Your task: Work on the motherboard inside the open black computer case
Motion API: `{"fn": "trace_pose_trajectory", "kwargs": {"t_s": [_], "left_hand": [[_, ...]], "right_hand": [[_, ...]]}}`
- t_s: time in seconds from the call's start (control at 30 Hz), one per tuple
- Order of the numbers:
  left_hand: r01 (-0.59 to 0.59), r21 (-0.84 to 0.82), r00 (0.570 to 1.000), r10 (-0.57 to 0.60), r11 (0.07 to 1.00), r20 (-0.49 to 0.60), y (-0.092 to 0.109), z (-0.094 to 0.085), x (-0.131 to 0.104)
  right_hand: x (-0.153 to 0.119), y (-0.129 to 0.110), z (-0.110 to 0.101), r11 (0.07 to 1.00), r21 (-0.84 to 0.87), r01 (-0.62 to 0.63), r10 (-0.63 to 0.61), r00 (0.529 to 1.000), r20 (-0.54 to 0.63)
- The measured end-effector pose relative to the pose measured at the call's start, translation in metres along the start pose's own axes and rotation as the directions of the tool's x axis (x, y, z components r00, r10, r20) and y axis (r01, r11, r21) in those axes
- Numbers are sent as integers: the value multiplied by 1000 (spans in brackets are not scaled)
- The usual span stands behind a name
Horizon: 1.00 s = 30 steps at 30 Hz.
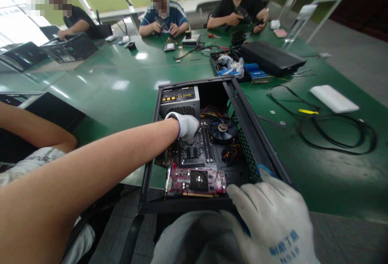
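Note:
An opened black computer case (254, 130) lies on its side before me. Inside, my left hand (189, 128), in a white glove, bends its fingers down onto the dark motherboard (194, 153); whatever is at its fingertips is hidden. A red graphics card (182, 179) lies flat at the near side, gold contacts towards me. The round cooler fan (223, 130) sits to the right of the motherboard, and the power supply (180, 98) fills the far left corner. My gloved right hand (273, 211) is closed over the case's near right edge.
Black cable (336, 151) and a white block (335, 98) lie right on the green table (318, 187). Behind the case stands a tray (216, 64) with gloves and blue parts. Beside me on the left shows another person's arm (36, 128); several people sit across.

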<state>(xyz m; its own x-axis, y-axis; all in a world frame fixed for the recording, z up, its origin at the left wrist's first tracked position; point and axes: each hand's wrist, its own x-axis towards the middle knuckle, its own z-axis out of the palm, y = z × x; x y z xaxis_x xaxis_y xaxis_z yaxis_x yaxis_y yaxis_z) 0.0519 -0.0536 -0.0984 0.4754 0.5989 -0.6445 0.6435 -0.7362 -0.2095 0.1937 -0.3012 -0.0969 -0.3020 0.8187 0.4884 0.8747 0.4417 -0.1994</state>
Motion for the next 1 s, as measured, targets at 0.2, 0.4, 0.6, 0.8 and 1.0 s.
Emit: {"fn": "trace_pose_trajectory", "kwargs": {"t_s": [0.2,0.4,0.6,0.8,1.0], "left_hand": [[13,15,999,-13,1000,-33,-1,-2,-2],[-1,-14,998,0,1000,-69,0,-2,-2],[23,-27,999,-24,999,-34,1,-4,-5],[26,-66,999,-27,997,-22,0,-1,-1],[26,-39,1000,-27,999,-7,-2,-2,-2]], "right_hand": [[0,0,0,1000,4,-1,1,1000,3],[0,1,-2,1000,6,6,-6,1000,9],[0,0,-2,1000,9,2,-2,1000,11],[0,1,-2,1000,6,-1,1,1000,22],[1,1,0,1000,2,11,-11,1000,10]]}}
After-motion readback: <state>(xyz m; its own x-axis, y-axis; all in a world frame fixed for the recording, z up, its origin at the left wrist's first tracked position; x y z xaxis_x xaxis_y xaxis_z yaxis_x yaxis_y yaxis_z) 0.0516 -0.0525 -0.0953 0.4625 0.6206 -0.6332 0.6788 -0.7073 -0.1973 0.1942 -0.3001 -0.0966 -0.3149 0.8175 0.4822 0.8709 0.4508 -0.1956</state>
